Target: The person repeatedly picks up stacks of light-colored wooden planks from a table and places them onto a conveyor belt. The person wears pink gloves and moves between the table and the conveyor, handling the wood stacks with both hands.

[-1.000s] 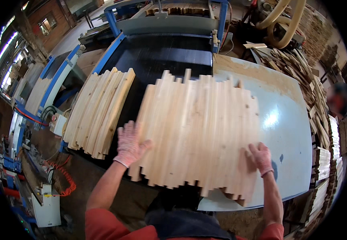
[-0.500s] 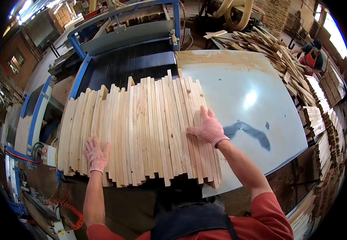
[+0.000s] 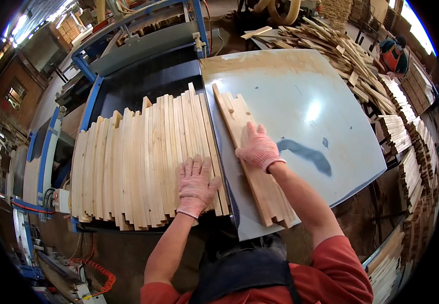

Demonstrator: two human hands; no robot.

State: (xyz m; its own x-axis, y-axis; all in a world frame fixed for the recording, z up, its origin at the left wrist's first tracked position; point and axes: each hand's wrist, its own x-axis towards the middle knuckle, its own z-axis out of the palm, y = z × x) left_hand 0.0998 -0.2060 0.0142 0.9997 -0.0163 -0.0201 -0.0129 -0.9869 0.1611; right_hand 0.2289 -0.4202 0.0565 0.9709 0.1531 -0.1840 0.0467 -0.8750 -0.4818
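A wide row of pale wooden strips (image 3: 128, 167) lies side by side on the dark conveyor bed (image 3: 143, 81) of a blue-framed machine. My left hand (image 3: 195, 186), in a pinkish knit glove, rests flat on the right end of that row with its fingers stretched out. A smaller group of wooden strips (image 3: 260, 187) lies slightly slanted on the pale sheet-topped table (image 3: 305, 197), apart from the row. On this group lies my right hand (image 3: 259, 148), gloved alike, fingers stretched forward and thumb spread over the group's left edge.
A loose heap of wooden pieces (image 3: 331, 55) lies beyond the table at the far right. Stacked strips (image 3: 409, 175) line the right side, where a co-worker (image 3: 394, 58) bends over. A control box (image 3: 62, 201) and red coiled hose (image 3: 103, 281) are at the left.
A few strips at the right have been separated from the row onto the pale table, leaving a gap. My left hand has moved right across the row. The view has shifted slightly.
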